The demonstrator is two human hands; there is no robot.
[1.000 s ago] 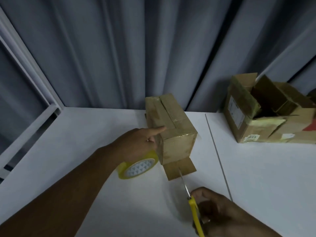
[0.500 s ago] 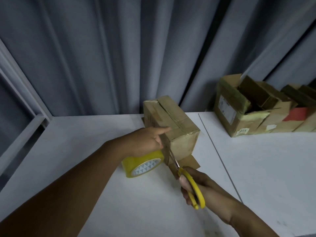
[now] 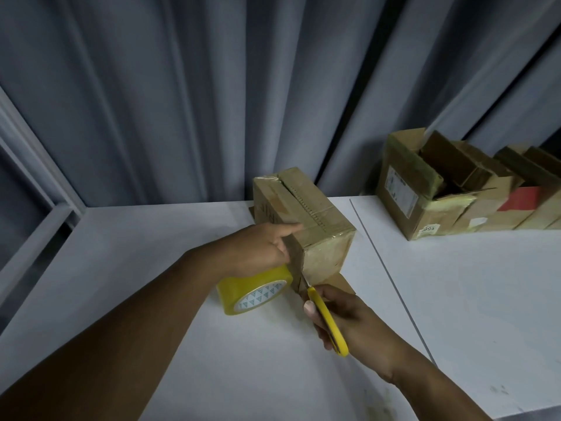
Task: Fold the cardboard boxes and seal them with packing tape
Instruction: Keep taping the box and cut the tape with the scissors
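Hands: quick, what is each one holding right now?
Left hand: grips the yellow roll of packing tape beside the brown cardboard box.
Right hand: grips the yellow-handled scissors, blades at the box's corner.

One wide head-worn view looks forward and down, close over the white table [image 3: 121, 268], facing the grey curtain [image 3: 212, 101].

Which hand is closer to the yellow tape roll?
Left. The left hand holds the tape roll from on top; the right hand grips yellow scissors beside it, not touching.
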